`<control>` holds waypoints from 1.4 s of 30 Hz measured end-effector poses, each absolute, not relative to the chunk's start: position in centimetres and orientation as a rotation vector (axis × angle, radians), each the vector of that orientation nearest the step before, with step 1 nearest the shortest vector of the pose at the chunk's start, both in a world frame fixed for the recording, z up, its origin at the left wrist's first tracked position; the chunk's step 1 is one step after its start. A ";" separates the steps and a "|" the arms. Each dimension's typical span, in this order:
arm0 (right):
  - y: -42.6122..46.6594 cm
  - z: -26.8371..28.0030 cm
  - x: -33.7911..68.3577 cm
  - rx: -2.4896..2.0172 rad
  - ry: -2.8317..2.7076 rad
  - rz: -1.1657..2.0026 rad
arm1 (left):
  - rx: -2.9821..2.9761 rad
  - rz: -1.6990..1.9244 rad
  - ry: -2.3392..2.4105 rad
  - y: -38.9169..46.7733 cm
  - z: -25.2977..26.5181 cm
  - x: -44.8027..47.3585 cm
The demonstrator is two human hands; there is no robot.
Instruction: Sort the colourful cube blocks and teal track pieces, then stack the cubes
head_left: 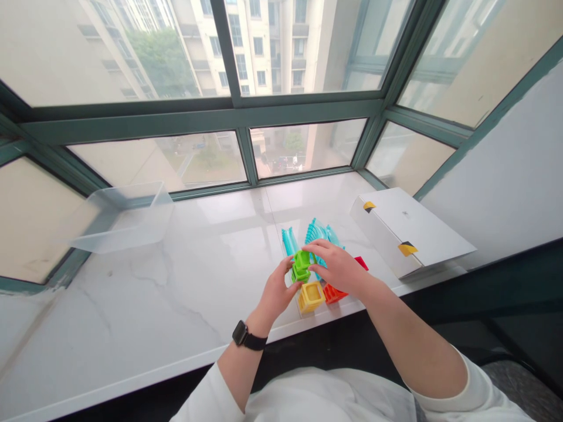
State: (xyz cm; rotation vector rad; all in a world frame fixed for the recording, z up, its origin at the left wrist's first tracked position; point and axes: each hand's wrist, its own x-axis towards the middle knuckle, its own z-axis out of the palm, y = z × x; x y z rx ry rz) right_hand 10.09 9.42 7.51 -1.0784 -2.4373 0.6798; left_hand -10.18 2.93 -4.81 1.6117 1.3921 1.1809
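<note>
Between my two hands is a stack of green plastic blocks. My left hand grips its left and lower side, thumb underneath. My right hand is curled round the upper right side, fingertips at the top. Just below the green blocks, a yellow hollow block stack stands near the sill's front edge. Red blocks lie to its right, partly under my right hand. Behind my hands are translucent blue track pieces: a straight one and a curved one, partly covered by my right hand.
A clear plastic bin stands at the left by the window. At the right lies a white box with yellow-and-black tape. The white marble-patterned sill ends at a front edge close to my body. Green window frames border the back.
</note>
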 end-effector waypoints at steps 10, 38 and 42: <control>9.8 6.3 10.1 -1.044 -2.472 0.695 | 1.578 1.178 1.408 3.0 -4.7 -9.9; 10.1 6.8 9.5 -1.057 -2.576 0.735 | 1.578 1.175 1.371 3.1 -4.6 -10.1; 10.1 6.9 9.5 -1.075 -2.581 0.745 | 1.578 1.169 1.370 3.1 -4.7 -10.1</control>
